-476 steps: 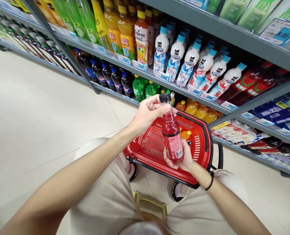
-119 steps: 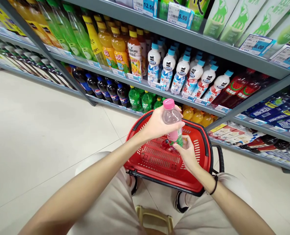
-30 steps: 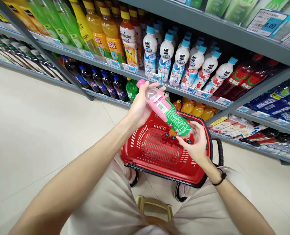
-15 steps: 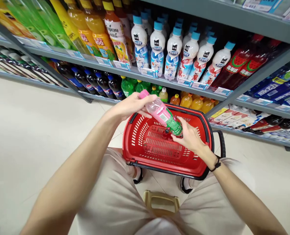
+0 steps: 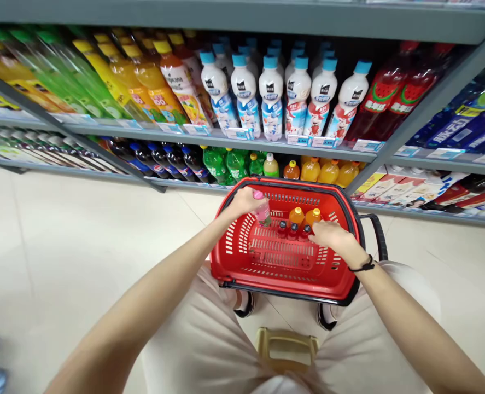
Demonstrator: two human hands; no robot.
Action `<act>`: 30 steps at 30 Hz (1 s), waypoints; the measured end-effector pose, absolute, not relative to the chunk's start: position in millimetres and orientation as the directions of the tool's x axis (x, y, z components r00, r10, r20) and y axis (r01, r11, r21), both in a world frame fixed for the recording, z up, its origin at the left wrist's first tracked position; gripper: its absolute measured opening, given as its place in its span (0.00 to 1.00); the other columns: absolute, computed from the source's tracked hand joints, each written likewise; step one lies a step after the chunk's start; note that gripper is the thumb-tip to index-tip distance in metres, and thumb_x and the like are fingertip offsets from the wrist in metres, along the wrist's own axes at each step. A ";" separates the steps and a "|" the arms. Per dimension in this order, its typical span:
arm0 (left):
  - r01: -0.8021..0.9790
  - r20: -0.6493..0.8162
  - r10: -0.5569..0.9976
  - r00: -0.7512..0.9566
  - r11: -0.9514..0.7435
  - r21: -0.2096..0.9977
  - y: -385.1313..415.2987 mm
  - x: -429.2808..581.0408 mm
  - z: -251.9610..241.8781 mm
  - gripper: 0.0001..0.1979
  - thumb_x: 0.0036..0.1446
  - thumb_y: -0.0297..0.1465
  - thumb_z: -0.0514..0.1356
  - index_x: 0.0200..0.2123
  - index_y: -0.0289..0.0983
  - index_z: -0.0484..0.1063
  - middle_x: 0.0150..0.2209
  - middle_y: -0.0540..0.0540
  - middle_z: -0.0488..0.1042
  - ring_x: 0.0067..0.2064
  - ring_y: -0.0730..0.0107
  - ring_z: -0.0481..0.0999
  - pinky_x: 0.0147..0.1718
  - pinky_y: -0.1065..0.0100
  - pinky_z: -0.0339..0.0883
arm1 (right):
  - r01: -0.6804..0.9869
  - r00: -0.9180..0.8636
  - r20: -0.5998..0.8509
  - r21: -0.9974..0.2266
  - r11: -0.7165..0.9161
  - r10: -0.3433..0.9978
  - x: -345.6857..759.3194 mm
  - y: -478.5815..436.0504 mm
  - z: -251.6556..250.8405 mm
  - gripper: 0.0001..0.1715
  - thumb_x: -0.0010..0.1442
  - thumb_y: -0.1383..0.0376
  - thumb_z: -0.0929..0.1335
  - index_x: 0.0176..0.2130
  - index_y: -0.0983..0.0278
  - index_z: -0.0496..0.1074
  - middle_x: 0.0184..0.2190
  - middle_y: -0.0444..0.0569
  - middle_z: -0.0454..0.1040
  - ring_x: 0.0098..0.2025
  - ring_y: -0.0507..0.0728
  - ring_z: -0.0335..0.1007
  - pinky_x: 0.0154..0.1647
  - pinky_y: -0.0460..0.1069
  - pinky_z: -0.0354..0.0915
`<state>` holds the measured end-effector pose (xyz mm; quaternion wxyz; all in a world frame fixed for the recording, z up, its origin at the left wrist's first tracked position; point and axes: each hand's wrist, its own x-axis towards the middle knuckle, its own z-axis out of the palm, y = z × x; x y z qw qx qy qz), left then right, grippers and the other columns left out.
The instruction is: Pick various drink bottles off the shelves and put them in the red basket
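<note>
My left hand (image 5: 242, 203) is closed round the upper part of a pink-capped bottle (image 5: 262, 211), held upright inside the red shopping basket (image 5: 234, 246) near its far left wall. My right hand (image 5: 328, 236) hovers low over the basket's right side, next to black-capped red bottles (image 5: 292, 230) standing in it, and nothing shows in its loosely curled fingers. Two orange bottles (image 5: 303, 215) stand behind those. The basket sits on the floor between my knees.
Grey shelves (image 5: 267, 143) run ahead, filled with white blue-capped bottles (image 5: 270, 96), orange and green juice bottles (image 5: 144, 82), dark cola bottles (image 5: 160, 158) and red drinks (image 5: 390, 93). A yellow stool (image 5: 285, 350) is under me. Pale tiled floor (image 5: 74, 241) spreads left.
The pink-capped bottle went from tilted above the basket, held in both hands, down into the basket upright. My right hand let go of it and moved right over the standing bottles.
</note>
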<state>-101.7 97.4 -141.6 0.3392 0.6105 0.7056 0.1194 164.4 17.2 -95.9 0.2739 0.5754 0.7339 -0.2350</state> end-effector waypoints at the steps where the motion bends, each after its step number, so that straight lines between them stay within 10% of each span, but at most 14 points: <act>1: 0.814 -0.356 0.933 -0.045 0.241 0.529 101.9 -94.7 -152.0 0.19 0.57 0.38 0.72 0.22 0.36 0.70 0.24 0.46 0.74 0.36 0.60 0.79 0.42 0.59 0.75 | 0.973 -0.194 -0.677 -0.044 0.225 0.709 164.5 17.6 -94.8 0.21 0.74 0.61 0.67 0.55 0.75 0.78 0.55 0.73 0.78 0.59 0.71 0.78 0.56 0.58 0.72; 12: 0.857 -0.493 0.858 -0.142 0.355 0.372 121.7 -21.6 -256.3 0.16 0.68 0.39 0.66 0.50 0.33 0.77 0.50 0.41 0.79 0.52 0.58 0.80 0.53 0.53 0.77 | 0.958 -0.286 -0.605 -0.165 0.235 0.743 168.0 28.1 -85.7 0.22 0.74 0.65 0.65 0.56 0.77 0.79 0.53 0.73 0.80 0.59 0.70 0.78 0.57 0.57 0.71; 30: 0.834 -0.461 0.871 0.173 0.119 0.539 110.4 -23.6 -190.3 0.15 0.67 0.41 0.67 0.44 0.33 0.78 0.48 0.43 0.80 0.53 0.59 0.80 0.58 0.53 0.73 | 0.951 -0.302 -0.539 -0.232 0.206 0.787 170.6 28.7 -102.7 0.15 0.72 0.65 0.69 0.48 0.76 0.81 0.48 0.69 0.82 0.54 0.69 0.81 0.54 0.60 0.74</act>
